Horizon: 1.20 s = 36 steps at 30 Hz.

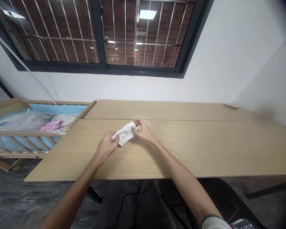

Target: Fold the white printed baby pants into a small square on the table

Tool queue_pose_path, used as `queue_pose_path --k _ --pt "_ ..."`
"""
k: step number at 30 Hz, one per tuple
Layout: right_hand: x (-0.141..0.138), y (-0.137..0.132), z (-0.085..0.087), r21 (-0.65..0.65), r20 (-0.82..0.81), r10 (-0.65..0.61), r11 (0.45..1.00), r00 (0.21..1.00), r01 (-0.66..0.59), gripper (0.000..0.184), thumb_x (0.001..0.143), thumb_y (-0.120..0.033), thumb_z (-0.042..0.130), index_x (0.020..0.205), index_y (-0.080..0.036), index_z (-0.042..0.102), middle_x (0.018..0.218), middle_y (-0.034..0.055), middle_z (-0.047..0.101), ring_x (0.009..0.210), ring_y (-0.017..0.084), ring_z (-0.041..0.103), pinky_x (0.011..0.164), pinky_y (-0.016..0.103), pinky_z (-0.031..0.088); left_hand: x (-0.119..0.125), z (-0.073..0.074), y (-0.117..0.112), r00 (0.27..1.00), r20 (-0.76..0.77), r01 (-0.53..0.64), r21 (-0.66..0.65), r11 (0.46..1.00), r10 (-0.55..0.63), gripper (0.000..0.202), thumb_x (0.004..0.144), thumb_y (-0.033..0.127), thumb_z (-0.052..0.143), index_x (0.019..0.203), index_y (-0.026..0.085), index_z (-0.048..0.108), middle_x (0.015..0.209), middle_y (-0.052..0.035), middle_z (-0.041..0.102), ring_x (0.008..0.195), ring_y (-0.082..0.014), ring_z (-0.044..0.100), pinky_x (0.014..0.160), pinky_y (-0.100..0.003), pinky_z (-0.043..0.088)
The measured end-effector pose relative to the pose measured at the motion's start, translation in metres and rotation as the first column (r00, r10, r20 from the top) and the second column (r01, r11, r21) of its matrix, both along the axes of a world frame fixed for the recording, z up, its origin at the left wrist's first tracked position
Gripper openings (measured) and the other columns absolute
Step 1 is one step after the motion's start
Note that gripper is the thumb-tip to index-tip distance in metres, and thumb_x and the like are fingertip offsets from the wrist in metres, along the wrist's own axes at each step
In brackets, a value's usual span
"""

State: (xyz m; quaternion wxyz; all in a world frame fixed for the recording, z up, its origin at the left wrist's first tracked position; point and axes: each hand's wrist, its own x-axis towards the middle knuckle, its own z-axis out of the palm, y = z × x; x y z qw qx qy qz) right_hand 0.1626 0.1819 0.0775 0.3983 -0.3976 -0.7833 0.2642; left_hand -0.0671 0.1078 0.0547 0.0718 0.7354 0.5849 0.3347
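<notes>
Left hand (108,143) and right hand (144,131) pinch a white item (124,134), its ends partly hidden, its kind unclear.

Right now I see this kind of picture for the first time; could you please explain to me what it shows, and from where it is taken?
There is no machine here, only a person's two bare hands. The one picture comes from a camera worn on the head, looking forward and down. The left hand and right hand share a grip on a white piece, cloth or paper, I cannot tell, over the table. A small object I cannot identify lies toward the table's far right. A crib stands at the left.
</notes>
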Motion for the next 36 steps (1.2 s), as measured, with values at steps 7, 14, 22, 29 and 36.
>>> queue_pose_path --k 7,14,22,29,36 --pt "-0.011 0.045 0.003 -0.245 0.043 0.075 0.968 0.996 -0.062 0.055 0.076 -0.028 0.076 0.122 -0.019 0.048 0.087 0.0 0.064 0.069 0.015 0.061 0.061 0.026 0.048 0.031 -0.007 -0.014 0.982 -0.005 -0.184 -0.265 0.947 0.189 0.046 0.092 0.039 0.056 0.131 0.016 0.053 0.093 -0.0093 0.076 0.089 -0.0276 0.073 0.073 -0.034 0.054" --pt "-0.018 0.054 -0.026 -0.138 0.338 0.038 0.99 0.941 0.009 0.04 0.088 -0.026 0.069 0.124 -0.013 0.058 0.118 0.0156 0.069 0.101 0.024 0.067 0.088 0.037 0.053 0.057 -0.003 -0.024 0.92 -0.314 -0.304 -0.189 0.934 0.236 0.036 0.098 0.038 0.044 0.115 0.012 0.063 0.101 -0.0209 0.072 0.099 -0.0373 0.068 0.081 -0.044 0.051" --pt "-0.024 -0.022 -0.02 -0.022 0.526 0.467 0.843 0.71 -0.538 0.054 0.106 -0.05 0.037 0.153 -0.025 0.045 0.163 0.004 0.037 0.153 0.022 0.027 0.126 0.041 0.015 0.086 -0.043 -0.071 0.889 -0.438 -0.104 0.088 0.991 0.133 0.053 0.1 0.047 0.045 0.123 0.005 0.067 0.127 -0.0266 0.064 0.126 -0.04 0.056 0.098 -0.048 0.048" --pt "-0.008 0.027 -0.036 -0.087 0.612 0.372 0.909 0.698 -0.408 0.061 0.107 -0.053 0.028 0.16 -0.023 0.032 0.167 0.0034 0.023 0.156 0.022 0.016 0.128 0.04 0.007 0.09 -0.046 -0.072 0.887 -0.432 -0.156 0.05 0.986 0.162 0.061 0.1 0.045 0.045 0.146 0.005 0.05 0.15 -0.0271 0.048 0.14 -0.0402 0.044 0.105 -0.05 0.044" --pt "-0.004 0.061 -0.047 0.026 0.644 0.263 0.931 0.718 -0.364 0.062 0.107 -0.051 0.027 0.16 -0.02 0.033 0.166 0.0058 0.028 0.155 0.022 0.021 0.127 0.038 0.011 0.087 -0.043 -0.071 0.908 -0.397 -0.151 -0.016 0.988 0.132 0.059 0.102 0.045 0.041 0.148 0.009 0.048 0.154 -0.0242 0.044 0.141 -0.0387 0.042 0.108 -0.049 0.041"
